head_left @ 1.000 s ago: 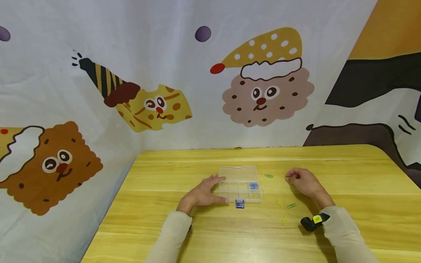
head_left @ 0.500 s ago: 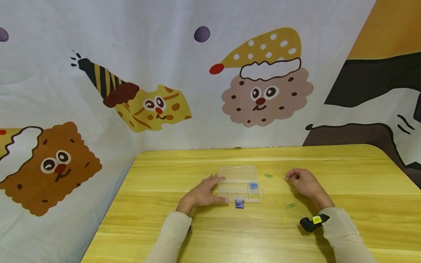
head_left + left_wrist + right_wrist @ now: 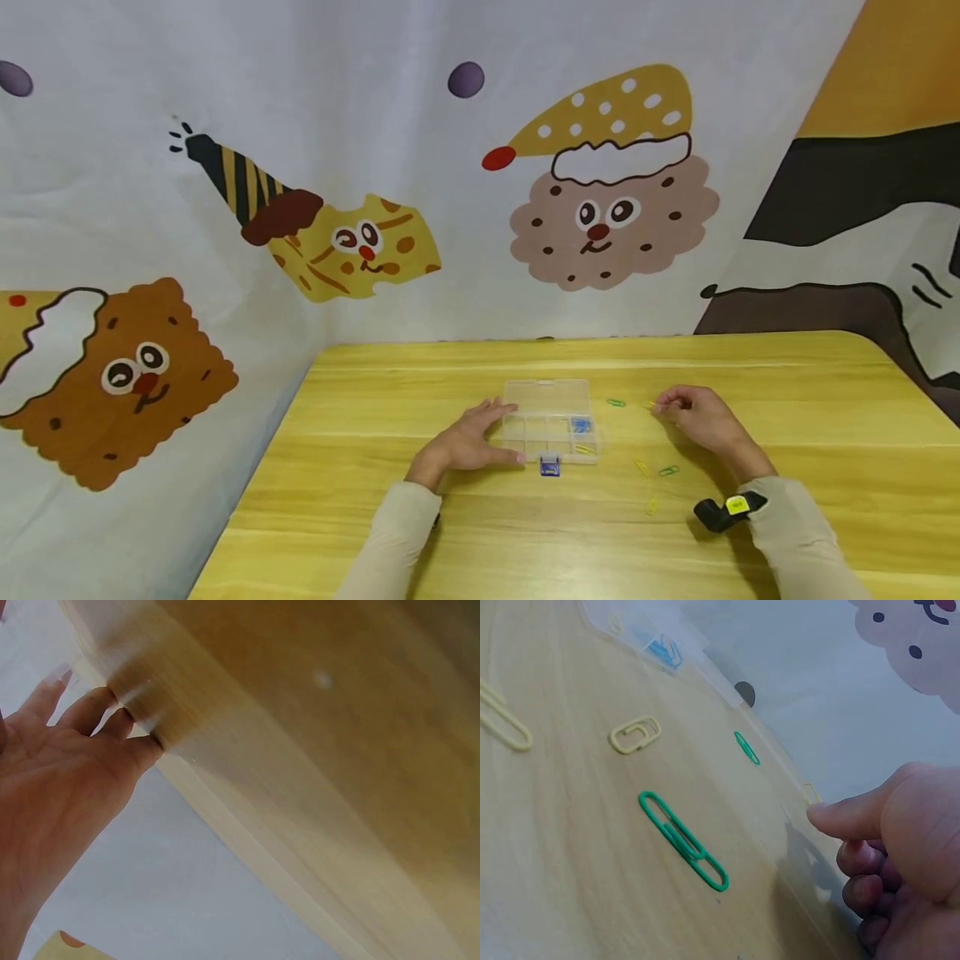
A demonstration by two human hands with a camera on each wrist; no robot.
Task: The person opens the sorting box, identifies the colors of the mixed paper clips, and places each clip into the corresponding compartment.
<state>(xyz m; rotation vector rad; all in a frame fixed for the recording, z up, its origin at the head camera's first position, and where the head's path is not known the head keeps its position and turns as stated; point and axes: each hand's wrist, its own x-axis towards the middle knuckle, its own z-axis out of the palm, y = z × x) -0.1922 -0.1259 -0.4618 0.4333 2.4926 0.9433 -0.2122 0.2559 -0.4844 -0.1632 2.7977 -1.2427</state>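
A clear plastic compartment box (image 3: 551,429) lies on the table with its lid (image 3: 546,397) folded back. My left hand (image 3: 468,437) rests at the box's left side, fingers spread, thumb along the front edge. Blue paper clips (image 3: 581,426) fill one right-hand compartment, and yellow paper clips (image 3: 584,449) lie in the one in front. To the right of the box, my right hand (image 3: 697,417) pinches a yellow paper clip (image 3: 811,792) between thumb and fingertips, its free end pointing left. Close to that hand lies a green paper clip (image 3: 746,748).
Between box and right forearm are another green paper clip (image 3: 668,471) and two yellow ones, a farther yellow clip (image 3: 642,467) and a nearer yellow clip (image 3: 652,504). The box's blue latch (image 3: 550,467) sticks out in front. A printed cloth (image 3: 390,317) hangs behind the table (image 3: 570,542).
The head view shifts slightly. The right wrist has moved a little to the right, while its fingertips keep the yellow paper clip at about the same spot. The left hand stays put.
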